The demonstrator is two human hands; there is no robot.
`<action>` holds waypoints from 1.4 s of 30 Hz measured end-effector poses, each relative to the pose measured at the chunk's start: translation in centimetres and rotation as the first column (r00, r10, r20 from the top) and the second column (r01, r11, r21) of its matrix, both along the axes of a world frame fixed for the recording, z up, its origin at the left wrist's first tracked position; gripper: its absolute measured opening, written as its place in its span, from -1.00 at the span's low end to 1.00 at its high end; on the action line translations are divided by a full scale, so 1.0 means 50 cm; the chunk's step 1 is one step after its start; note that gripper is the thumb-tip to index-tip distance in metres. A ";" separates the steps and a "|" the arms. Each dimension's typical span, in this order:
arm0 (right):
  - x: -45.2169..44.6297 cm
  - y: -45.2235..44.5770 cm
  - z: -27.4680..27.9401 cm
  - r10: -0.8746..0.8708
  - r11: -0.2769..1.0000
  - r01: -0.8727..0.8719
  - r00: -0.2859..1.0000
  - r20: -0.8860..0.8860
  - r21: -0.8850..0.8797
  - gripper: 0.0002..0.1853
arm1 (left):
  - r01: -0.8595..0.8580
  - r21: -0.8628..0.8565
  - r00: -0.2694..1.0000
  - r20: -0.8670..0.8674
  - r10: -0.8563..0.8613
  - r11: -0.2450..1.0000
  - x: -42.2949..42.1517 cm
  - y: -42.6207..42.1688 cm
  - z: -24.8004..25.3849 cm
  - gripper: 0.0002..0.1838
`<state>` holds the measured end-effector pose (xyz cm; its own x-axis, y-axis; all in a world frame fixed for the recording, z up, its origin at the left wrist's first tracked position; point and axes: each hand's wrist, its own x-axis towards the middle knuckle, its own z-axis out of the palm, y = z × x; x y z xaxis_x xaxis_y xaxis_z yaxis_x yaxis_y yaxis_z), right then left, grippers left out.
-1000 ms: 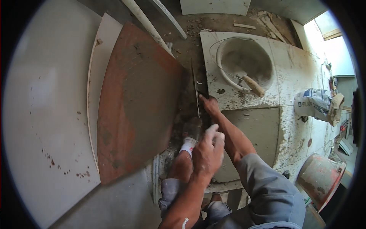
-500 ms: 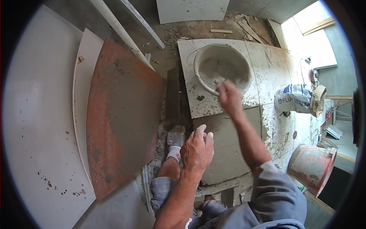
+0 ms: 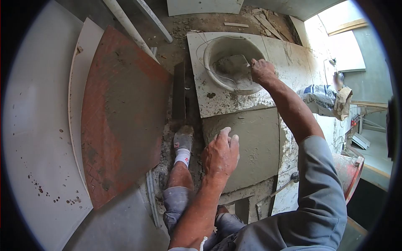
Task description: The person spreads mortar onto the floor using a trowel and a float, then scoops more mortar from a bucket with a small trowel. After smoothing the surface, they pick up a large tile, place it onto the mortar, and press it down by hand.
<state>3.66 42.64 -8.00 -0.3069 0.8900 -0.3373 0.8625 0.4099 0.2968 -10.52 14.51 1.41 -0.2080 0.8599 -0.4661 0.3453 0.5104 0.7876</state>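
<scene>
My right hand (image 3: 263, 71) is closed round the handle of a trowel at the right rim of a pale bucket (image 3: 208, 62). The trowel's blade (image 3: 237, 63) is down inside the bucket, against wet grey mortar (image 3: 247, 83). Over the left part of a mortar-covered slab (image 3: 255, 144), my left hand (image 3: 220, 154) hangs with its fingers apart and nothing in it. Left of the bucket, a long dark straight strip (image 3: 179, 90) lies on the ground beside my shoe (image 3: 183, 139).
A red-brown board (image 3: 125, 113) smeared with mortar leans at the left against pale panels (image 3: 37, 125). On the right are a paper bag (image 3: 322, 100) and a red-stained bucket (image 3: 347, 171). A pole (image 3: 127, 27) stands at the upper left.
My right hand came up from beside the long strip to the bucket and took hold of the trowel, whose blade now reaches into the bucket. The view has shifted; my left hand stays open.
</scene>
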 end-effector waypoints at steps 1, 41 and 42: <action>0.007 0.001 -0.006 -0.076 0.995 0.079 0.996 -0.050 0.066 -0.71 | -0.023 -0.009 1.000 -0.003 0.023 1.000 -0.001 0.001 0.003 -0.57; 0.413 -0.875 0.016 -0.962 0.272 0.468 0.142 -0.233 -0.841 -0.72 | -0.369 -0.118 0.832 0.400 0.384 0.922 0.121 -0.187 -0.093 -0.63; 0.406 -0.871 0.004 -0.939 0.343 0.490 0.149 -0.311 -0.801 -0.72 | -0.370 -0.115 0.833 0.398 0.384 0.922 0.125 -0.188 -0.094 -0.63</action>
<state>23.97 -0.91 -7.82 0.1012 0.6048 -0.7900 0.5846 -0.6786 -0.4446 -4.29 5.11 -3.27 -0.2996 0.7366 -0.6063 -0.2254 0.5629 0.7952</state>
